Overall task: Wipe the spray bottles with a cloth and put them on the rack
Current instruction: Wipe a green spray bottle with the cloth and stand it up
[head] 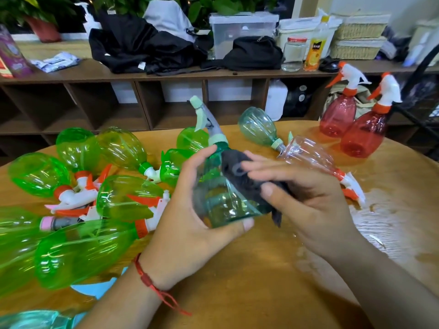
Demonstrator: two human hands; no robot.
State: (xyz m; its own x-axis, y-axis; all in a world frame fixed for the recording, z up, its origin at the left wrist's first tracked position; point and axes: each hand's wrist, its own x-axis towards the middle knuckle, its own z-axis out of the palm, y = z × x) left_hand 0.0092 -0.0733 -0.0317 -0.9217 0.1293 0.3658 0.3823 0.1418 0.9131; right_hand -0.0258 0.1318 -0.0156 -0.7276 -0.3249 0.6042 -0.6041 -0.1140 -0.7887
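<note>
**A:** Which step are you on?

**B:** You're mid-wipe. Your left hand (pixel 204 207) grips the teal spray bottle (pixel 221 193) around its body, thumb under the base and fingers over the shoulder, holding it above the wooden table (pixel 261 281) with the nozzle tilted up and away from you. Your right hand (pixel 304 195) presses the dark cloth (pixel 247 181) against the bottle's right flank, fingers spread over the cloth and thumb tucked beneath it.

**A:** And what does the next move call for?

**B:** By my reading, you need to turn the bottle in your left hand so the cloth reaches the side now under your palm, then carry it to the rack. Only a dark frame (pixel 418 91) shows at the right edge, just beyond the two upright red spray bottles (pixel 351 124); I can't tell if that is the rack.

**A:** How does the bottle look?

**B:** Clear teal plastic, ribbed, apparently empty, with a pale green collar and a grey trigger head. The table to your right looks wet, so expect a slippery grip.

**A:** What's left?

**B:** Plenty, I judge. A heap of green spray bottles (pixel 78 186) lies on its side at your left, and a pink bottle (pixel 313 160) and another teal bottle (pixel 259 127) lie just behind your hands.
</note>
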